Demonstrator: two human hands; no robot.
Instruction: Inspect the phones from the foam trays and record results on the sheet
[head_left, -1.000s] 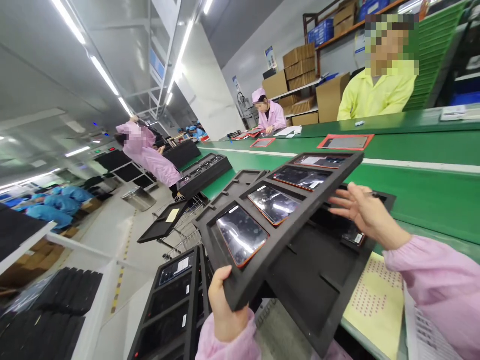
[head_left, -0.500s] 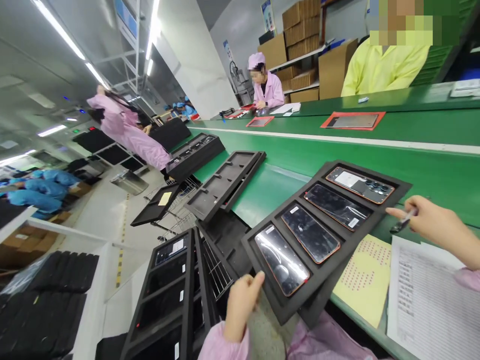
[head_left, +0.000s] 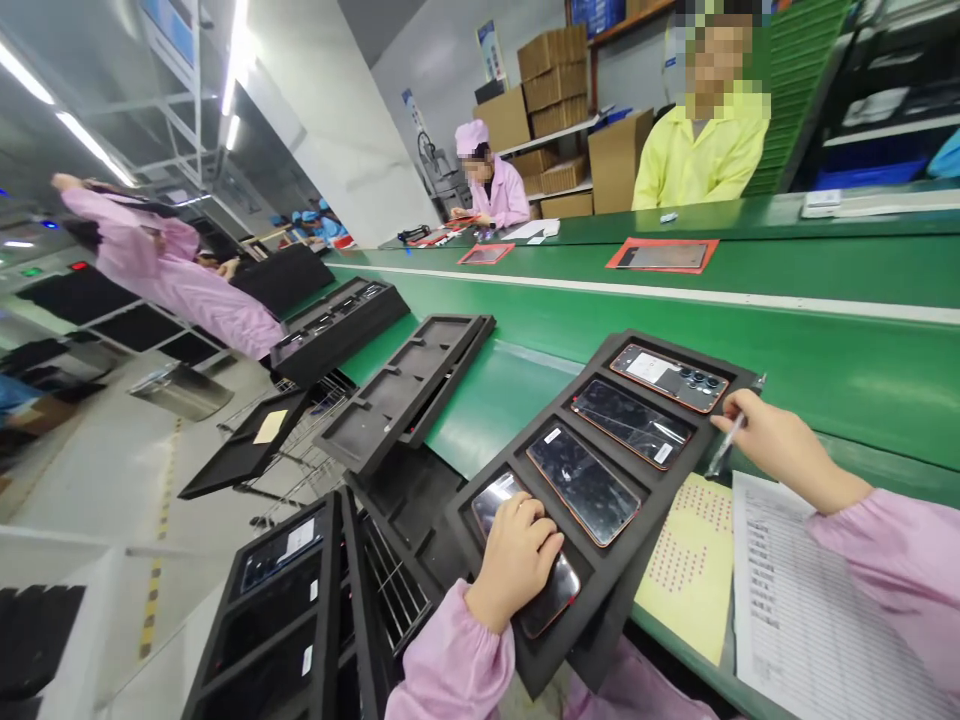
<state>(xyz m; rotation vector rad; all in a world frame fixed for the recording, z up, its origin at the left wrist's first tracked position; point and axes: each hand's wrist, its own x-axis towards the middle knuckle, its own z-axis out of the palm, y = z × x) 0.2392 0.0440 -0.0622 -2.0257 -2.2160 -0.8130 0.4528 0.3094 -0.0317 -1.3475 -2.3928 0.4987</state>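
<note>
My left hand lies over the nearest smartphone, its fingers curled across the dark glass while the phone sits in its tray slot. That black foam tray holds several phones. Two others, a dark phone and a phone with a white label strip, rest face up in the middle slots. The far slot has a phone with its camera rings showing. By the tray's right edge, my right hand is closed around a slim clear-and-grey pen.
A yellow sheet with red dots and a printed form lie at the right. Empty foam trays stand further along the green bench. More loaded trays stand at lower left. Co-workers in pink and yellow sit opposite.
My left hand has moved from beside the tray's near edge onto the nearest phone. My right hand has shifted, and the pen now points differently. The view has turned somewhat right.
</note>
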